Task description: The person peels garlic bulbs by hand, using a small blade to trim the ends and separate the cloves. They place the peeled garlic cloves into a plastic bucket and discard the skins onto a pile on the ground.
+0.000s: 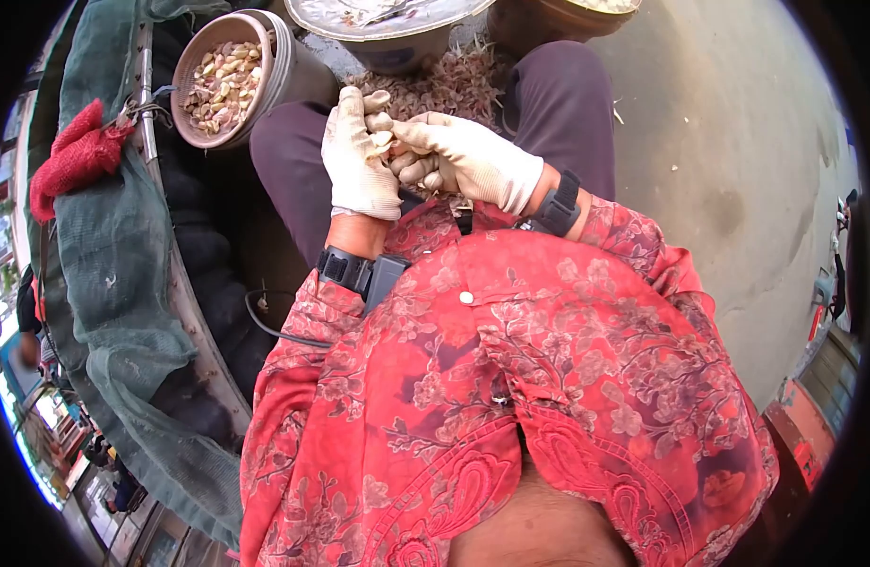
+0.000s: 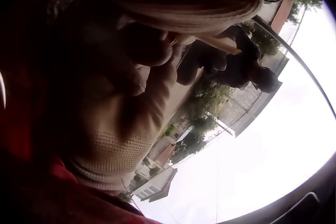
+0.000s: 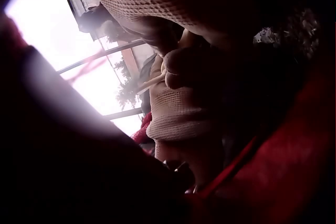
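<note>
Both hands wear cream knit gloves with dirty fingertips and meet over the lap in the head view. My left hand (image 1: 355,168) holds a pale garlic clove (image 1: 383,139) at its fingers. Coming in from the right, my right hand (image 1: 477,163) pinches at the same clove, its thumb toward the left hand and its other fingers curled underneath. A thin pale strip (image 2: 219,44) pokes out between the fingers in the left wrist view; the right wrist view also has this strip (image 3: 151,83). Fingers hide much of the clove, and both wrist views are dark.
A tilted bucket (image 1: 181,99) of garlic cloves (image 1: 229,80) stands at the left. Garlic skins (image 1: 444,87) are heaped between the knees, before a wide basin (image 1: 397,36). Another container (image 1: 539,24) is behind right. Green netting (image 1: 123,283) and a red mesh bag (image 1: 76,161) line the left.
</note>
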A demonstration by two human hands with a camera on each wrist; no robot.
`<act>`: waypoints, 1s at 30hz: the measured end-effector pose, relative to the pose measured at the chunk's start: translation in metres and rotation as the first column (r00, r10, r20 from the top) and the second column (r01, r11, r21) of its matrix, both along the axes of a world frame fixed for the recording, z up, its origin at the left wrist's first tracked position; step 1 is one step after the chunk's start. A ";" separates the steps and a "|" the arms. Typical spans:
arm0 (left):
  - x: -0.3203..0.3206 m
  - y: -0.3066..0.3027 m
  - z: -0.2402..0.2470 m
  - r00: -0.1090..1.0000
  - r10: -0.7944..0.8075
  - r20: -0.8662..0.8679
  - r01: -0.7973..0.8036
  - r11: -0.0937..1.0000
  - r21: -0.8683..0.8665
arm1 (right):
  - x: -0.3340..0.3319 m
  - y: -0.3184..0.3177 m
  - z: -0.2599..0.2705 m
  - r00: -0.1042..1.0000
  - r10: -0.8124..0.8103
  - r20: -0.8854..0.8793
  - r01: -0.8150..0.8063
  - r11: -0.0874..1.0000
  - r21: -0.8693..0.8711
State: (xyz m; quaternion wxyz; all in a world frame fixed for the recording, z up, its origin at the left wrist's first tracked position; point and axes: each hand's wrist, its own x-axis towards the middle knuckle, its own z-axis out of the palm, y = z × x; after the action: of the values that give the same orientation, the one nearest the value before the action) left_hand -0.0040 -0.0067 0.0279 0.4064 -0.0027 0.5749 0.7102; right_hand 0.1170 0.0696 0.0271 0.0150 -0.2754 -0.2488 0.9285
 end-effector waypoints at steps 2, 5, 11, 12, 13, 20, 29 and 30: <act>0.004 0.002 -0.002 0.999 0.026 0.019 -0.025 1.000 -0.004 | 0.004 0.001 -0.005 0.999 0.032 0.000 -0.032 0.999 0.038; 0.001 0.001 -0.004 0.989 0.000 0.145 -0.006 0.999 0.041 | 0.007 0.001 -0.004 0.999 0.005 -0.041 -0.006 0.999 -0.038; -0.005 -0.005 -0.009 0.987 -0.012 0.159 -0.005 0.994 0.107 | 0.014 0.002 -0.015 0.989 -0.008 -0.148 -0.011 0.992 -0.128; -0.010 -0.008 -0.009 0.969 -0.043 0.242 0.005 0.988 0.156 | 0.014 0.003 -0.013 0.989 -0.009 -0.149 -0.010 0.992 -0.129; -0.010 -0.008 -0.011 0.995 -0.089 0.039 0.081 0.983 0.167 | 0.014 0.005 -0.008 0.991 -0.004 -0.136 -0.009 0.995 -0.096; -0.016 -0.016 0.010 0.987 -0.160 -0.002 0.160 0.985 -0.062 | 0.019 0.010 -0.005 0.987 -0.052 -0.152 0.046 0.998 -0.042; 0.001 -0.020 0.027 0.814 -0.581 -0.008 0.564 0.792 -0.235 | 0.026 0.014 -0.016 0.999 -0.023 -0.036 0.029 0.987 0.156; 0.001 -0.019 0.021 0.836 -0.549 0.021 0.545 0.825 -0.149 | 0.025 0.014 -0.016 0.998 -0.037 -0.044 0.044 0.983 0.179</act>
State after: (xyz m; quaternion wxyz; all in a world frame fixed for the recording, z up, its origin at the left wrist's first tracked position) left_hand -0.0032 -0.0262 0.0486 0.5848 0.1398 0.6074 0.5191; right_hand 0.1419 0.0835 0.0110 0.0636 -0.2590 -0.3256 0.9071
